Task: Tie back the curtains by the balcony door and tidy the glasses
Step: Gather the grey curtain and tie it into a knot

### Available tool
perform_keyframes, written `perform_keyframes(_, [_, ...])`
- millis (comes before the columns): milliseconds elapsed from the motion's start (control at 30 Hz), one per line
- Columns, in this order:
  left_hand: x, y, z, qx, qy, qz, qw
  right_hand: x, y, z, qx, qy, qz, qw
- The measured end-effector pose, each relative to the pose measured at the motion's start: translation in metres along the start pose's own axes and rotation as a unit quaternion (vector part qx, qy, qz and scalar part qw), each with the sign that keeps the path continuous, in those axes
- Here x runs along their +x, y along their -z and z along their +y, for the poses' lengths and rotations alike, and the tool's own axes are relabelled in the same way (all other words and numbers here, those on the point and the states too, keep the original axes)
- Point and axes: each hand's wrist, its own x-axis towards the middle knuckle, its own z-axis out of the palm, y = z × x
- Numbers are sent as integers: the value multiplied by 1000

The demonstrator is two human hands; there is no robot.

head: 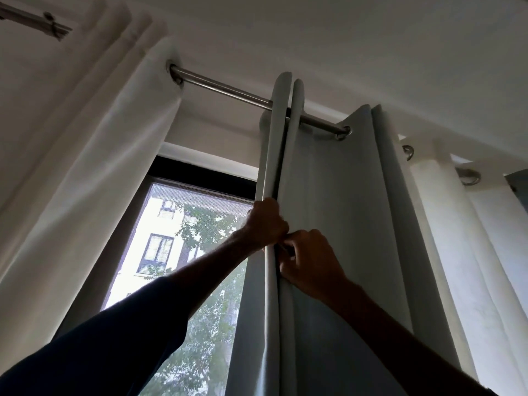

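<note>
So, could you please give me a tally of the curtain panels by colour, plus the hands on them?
Pale blue-grey curtain: 1
White curtains, one left, one right: 2
Hands gripping the blue-grey folds, left hand and right hand: 2
Total: 5

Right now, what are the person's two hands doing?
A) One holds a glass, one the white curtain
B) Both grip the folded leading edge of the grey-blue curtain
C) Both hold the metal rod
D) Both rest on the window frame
B: the left hand and right hand are closed together on the folds of the grey-blue curtain, well below the rod.
</note>
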Motion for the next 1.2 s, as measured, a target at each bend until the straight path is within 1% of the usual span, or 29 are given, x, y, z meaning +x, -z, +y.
perform_keyframes(33, [1,-2,-3,8,0,12,1000,0,6,1,65,-13,-50,997])
perform_keyframes(67, [0,-4,-5,18,1,17,1000,0,12,1,121,-13,-76,990])
perform_keyframes(100, [-4,-5,-8,35,-4,27,999,-1,18,3,160,-9,-81,984])
perform_keyframes(133, [-9,-5,-9,50,-19,42,998,0,21,9,167,-9,-66,984])
perform_keyframes(167, [-12,-7,-12,61,-37,55,996,1,23,19,155,-19,-42,987])
perform_keyframes(200, [-14,-8,-14,65,-44,52,996,2,25,29,133,-39,-13,990])
perform_keyframes(267, [-23,-12,-15,115,-50,42,991,5,34,44,91,-89,57,990])
perform_keyframes(300, [-24,-16,-17,126,-56,75,988,6,40,49,57,-97,101,989])
perform_keyframes(333, [-25,-17,-15,118,-63,83,988,8,50,53,7,-96,146,985])
perform_keyframes(367, [-28,-15,-12,139,-63,68,986,9,59,57,-46,-93,179,978])
perform_keyframes(400, [-26,-19,-15,174,-85,109,975,9,67,62,-91,-96,194,972])
perform_keyframes(433, [-24,-20,-14,172,-92,113,974,9,74,70,-120,-109,193,968])
perform_keyframes(467, [-22,-20,-14,176,-77,110,975,9,79,78,-133,-133,181,965])
perform_keyframes(533, [-25,-23,-17,220,-73,44,972,7,84,96,-128,-196,146,961])
perform_keyframes(633, [-25,-28,-22,228,-76,39,970,2,85,109,-67,-251,99,961])
perform_keyframes(700, [-23,-28,-21,184,-61,42,980,-1,84,108,-24,-263,107,958])
perform_keyframes(767, [-23,-29,-17,195,-62,42,978,-1,83,106,12,-275,120,954])
perform_keyframes(800, [-26,-29,-14,202,-71,47,976,-1,80,106,10,-272,119,955])
perform_keyframes(833, [-26,-29,-13,180,-81,61,978,1,77,106,-9,-256,115,960])
perform_keyframes(933, [-27,-29,-5,47,-76,103,991,3,69,100,-63,-192,108,973])
perform_keyframes(967, [-26,-28,-4,32,-84,128,988,4,68,95,-63,-180,111,975])
perform_keyframes(1000, [-26,-27,-4,38,-102,155,982,6,66,91,-60,-167,116,977])
perform_keyframes(1067, [-27,-25,-12,69,-165,203,963,10,58,86,-70,-134,121,981])
perform_keyframes(1100, [-28,-23,-14,83,-189,211,955,12,52,85,-79,-116,120,983])
perform_keyframes(1133, [-29,-20,-16,95,-193,204,955,15,50,78,-79,-102,101,987])
perform_keyframes(1200, [-27,-18,-21,129,-171,194,957,27,46,62,-90,-87,62,990])
